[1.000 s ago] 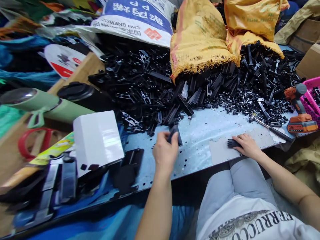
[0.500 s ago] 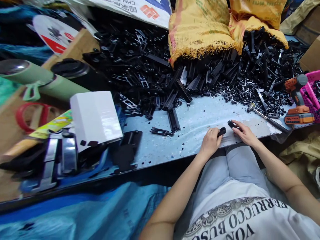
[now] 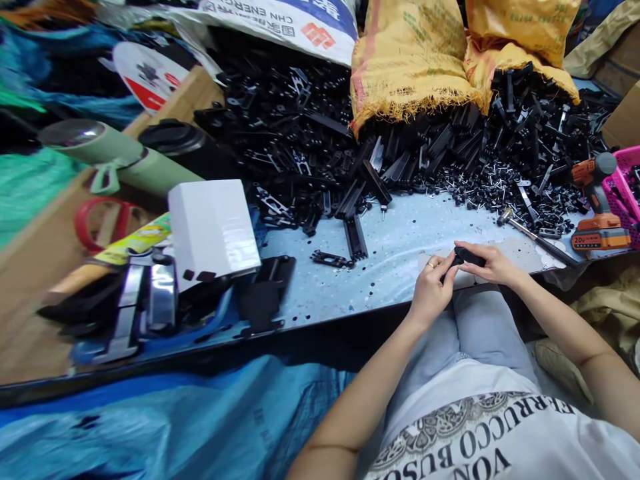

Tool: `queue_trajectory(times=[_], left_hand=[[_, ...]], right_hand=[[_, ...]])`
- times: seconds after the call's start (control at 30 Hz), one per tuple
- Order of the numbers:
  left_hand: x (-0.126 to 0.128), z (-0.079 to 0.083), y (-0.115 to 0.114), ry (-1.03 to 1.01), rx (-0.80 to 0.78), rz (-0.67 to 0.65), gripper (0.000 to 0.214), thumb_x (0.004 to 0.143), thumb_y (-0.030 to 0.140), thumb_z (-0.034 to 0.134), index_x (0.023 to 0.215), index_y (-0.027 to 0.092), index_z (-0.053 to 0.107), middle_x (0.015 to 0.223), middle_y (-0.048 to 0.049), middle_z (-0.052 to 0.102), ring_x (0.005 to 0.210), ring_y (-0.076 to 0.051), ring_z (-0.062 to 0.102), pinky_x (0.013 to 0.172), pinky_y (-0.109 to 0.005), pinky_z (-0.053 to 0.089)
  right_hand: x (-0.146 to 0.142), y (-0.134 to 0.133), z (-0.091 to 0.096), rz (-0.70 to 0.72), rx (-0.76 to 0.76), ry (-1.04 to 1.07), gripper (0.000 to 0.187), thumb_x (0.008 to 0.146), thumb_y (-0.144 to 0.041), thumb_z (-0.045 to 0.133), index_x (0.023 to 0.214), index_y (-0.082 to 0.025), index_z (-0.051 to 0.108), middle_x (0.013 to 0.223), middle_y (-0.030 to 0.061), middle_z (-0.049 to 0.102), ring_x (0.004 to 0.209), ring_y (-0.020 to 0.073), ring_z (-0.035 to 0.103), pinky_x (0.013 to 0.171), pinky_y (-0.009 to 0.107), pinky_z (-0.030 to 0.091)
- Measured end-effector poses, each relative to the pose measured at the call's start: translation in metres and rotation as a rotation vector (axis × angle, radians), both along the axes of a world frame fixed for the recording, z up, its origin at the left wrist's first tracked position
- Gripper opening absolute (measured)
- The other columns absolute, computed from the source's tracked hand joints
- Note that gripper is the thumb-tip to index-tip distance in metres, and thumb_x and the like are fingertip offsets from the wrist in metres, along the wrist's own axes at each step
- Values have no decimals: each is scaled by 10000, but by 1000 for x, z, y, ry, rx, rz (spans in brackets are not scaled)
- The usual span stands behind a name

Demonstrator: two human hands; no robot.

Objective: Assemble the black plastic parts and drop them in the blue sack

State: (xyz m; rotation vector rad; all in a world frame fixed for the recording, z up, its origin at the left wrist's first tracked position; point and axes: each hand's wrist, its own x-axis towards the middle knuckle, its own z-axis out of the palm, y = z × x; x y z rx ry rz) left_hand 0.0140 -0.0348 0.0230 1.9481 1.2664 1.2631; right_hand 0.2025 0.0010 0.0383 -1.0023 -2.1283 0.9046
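My left hand [image 3: 434, 285] and my right hand [image 3: 493, 264] meet over the front edge of the blue work table [image 3: 395, 267]. Between them is a small black part [image 3: 469, 257], elongated with a rounded end. The fingers of my right hand are closed around it. My left hand pinches a dark piece against its left end, mostly covered by the fingers; whether the two pieces are joined I cannot tell. A hammer [image 3: 537, 238] lies to the right of my hands, and a black hinge-like part [image 3: 331, 259] lies to the left.
Heaped black metal parts [image 3: 300, 140] and small pins [image 3: 480, 187] cover the table's back, below yellow sacks [image 3: 410, 60]. At right stand a cordless drill [image 3: 597, 207] and pink basket [image 3: 620, 193]. A white box [image 3: 215, 230] and green bottle [image 3: 150, 170] are at left.
My hands have come together, bringing the two black pieces they held apart into contact or nearly so. The whole view has shifted slightly, with the table's contents appearing farther right.
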Motion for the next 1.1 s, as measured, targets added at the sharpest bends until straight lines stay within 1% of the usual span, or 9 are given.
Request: queue_trajectory(times=[0.13,0.23,0.33,0.57,0.73,0.87,0.97,1.03,1.1], left_hand=[[12,5,-2,-35,62,72,314,912,281,467,1166,171,616,839,-47,582,774,-124,574,724,-258,493],[24,9,-2,-109,107,179,324,923,289,450,1181,175,610,875,-62,585,808,-132,576,743,-271,490],[30,14,-1,-185,127,275,335,931,298,432,1186,174,609,908,-76,585,820,-134,576,730,-270,491],[15,23,13,-157,171,178,315,928,272,429,1142,170,636,816,-53,610,756,-123,576,710,-259,489],[8,-3,18,-131,63,174,357,930,323,401,1163,156,613,937,-92,642,799,-149,604,719,-287,509],[-2,-32,8,-96,-276,260,438,917,337,402,1292,128,489,911,-97,643,632,-139,608,592,-281,517],[-8,-35,4,195,-240,255,495,841,239,498,1324,138,455,1071,-155,607,872,-233,637,764,-391,524],[-7,-27,9,437,-73,97,512,773,154,540,1282,190,507,1242,-157,537,1162,-305,513,969,-497,411],[0,-16,19,620,28,-141,486,755,117,541,1225,239,555,1277,-117,534,1261,-309,419,1045,-545,304]], right_hand=[[-5,-4,0,-66,63,9,517,890,-451,487,1343,-201,477,1204,93,613,1053,201,608,943,353,480],[-18,-13,-3,-167,37,97,509,923,-443,415,1375,-210,433,1173,97,614,736,138,649,753,304,552],[-34,-21,-4,-264,30,195,509,936,-433,388,1398,-218,396,1128,97,616,525,83,561,609,269,549],[-52,-24,-9,-348,83,218,530,938,-445,375,1417,-218,366,1105,109,622,608,126,590,697,308,547],[-59,-17,-24,-325,54,134,548,953,-455,314,1445,-215,313,1109,104,627,726,151,621,752,309,530],[-34,8,-20,-206,42,-335,512,946,-487,322,1393,-253,407,1095,79,631,921,187,616,811,313,492],[10,45,-7,-477,129,-608,489,943,-466,346,1337,-202,467,1134,120,595,1022,217,557,794,309,468],[42,73,0,-799,164,-720,455,943,-413,364,1267,-127,509,1139,176,565,1070,256,503,797,335,447],[69,98,4,-1013,112,-842,402,925,-370,415,1154,-73,559,1122,216,545,1078,291,472,804,366,423]])
